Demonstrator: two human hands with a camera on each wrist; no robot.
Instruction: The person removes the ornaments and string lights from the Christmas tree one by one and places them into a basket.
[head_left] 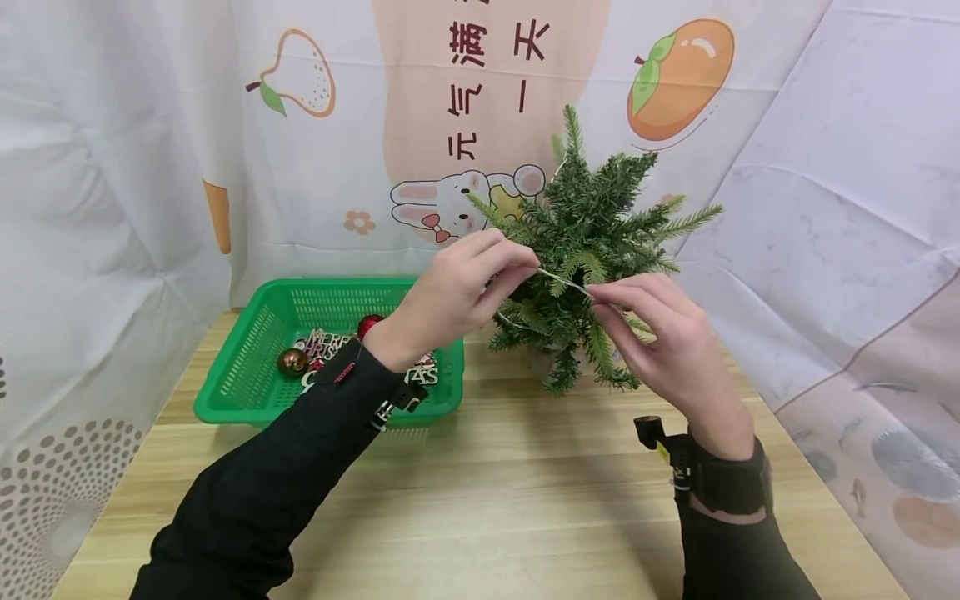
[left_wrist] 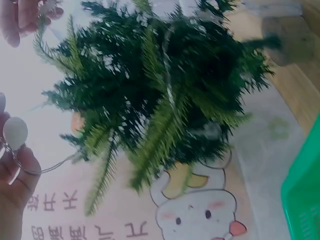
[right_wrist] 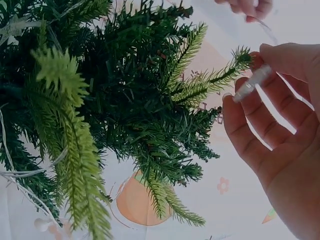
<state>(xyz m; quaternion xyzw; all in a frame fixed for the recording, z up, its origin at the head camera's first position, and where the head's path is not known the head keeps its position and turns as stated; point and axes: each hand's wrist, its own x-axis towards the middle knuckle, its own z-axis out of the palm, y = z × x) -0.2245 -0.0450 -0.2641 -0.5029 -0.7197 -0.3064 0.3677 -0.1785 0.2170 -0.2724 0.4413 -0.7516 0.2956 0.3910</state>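
Observation:
A small green artificial Christmas tree (head_left: 592, 242) stands upright in front of both hands. My left hand (head_left: 472, 279) pinches a thin light string (head_left: 564, 281) at the tree's left front. In the left wrist view, a white round bulb (left_wrist: 15, 133) sits at its fingers, and wire runs from there towards the branches. My right hand (head_left: 663, 333) pinches the other end of the taut stretch, before the tree's right side. A small clear bulb piece (right_wrist: 254, 83) shows between its fingers in the right wrist view. More wire (right_wrist: 35, 173) lies among the branches.
On the left of the wooden table (head_left: 487, 500) stands a green basket (head_left: 225, 387). Inside it are a brown bauble (head_left: 292, 362), a red bauble (head_left: 368, 325) and lettered ornaments (head_left: 324, 343). A printed curtain (head_left: 322, 208) hangs behind the tree.

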